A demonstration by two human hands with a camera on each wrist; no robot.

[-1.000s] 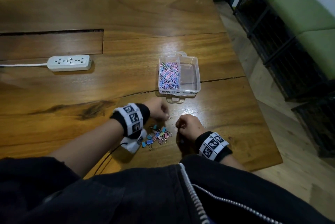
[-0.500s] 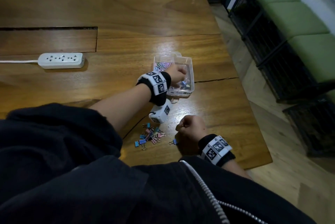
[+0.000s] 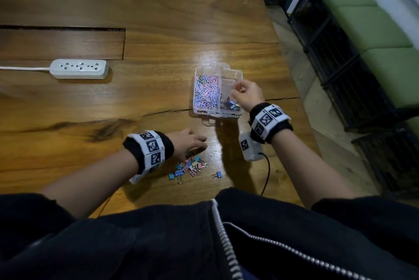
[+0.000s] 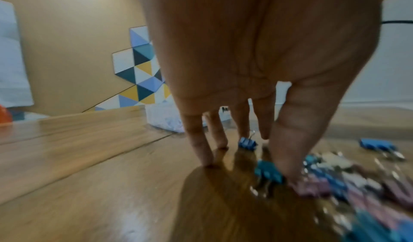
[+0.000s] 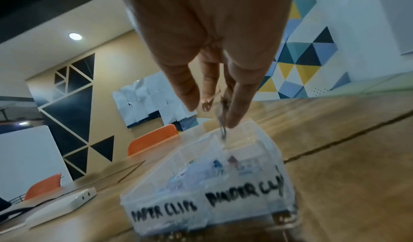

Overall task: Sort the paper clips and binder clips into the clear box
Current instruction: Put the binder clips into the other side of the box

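Clear box (image 3: 217,113) sat on the counter (image 3: 136,102); right hand (image 3: 246,94) fingers (image 5: 241,104) pinched a binder clip (image 5: 221,122) above it. Left hand (image 3: 188,143) fingers (image 4: 198,140), spread, touched loose binder clips (image 3: 190,167).

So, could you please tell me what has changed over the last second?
The left hand went to the clear box's right compartment and returned to the binder clip pile, fingers now spread on the table. The right hand rose from the pile to above that compartment, pinching a blurred binder clip. Dropped clips now lie there. Box, paper clips and power strip stayed put.
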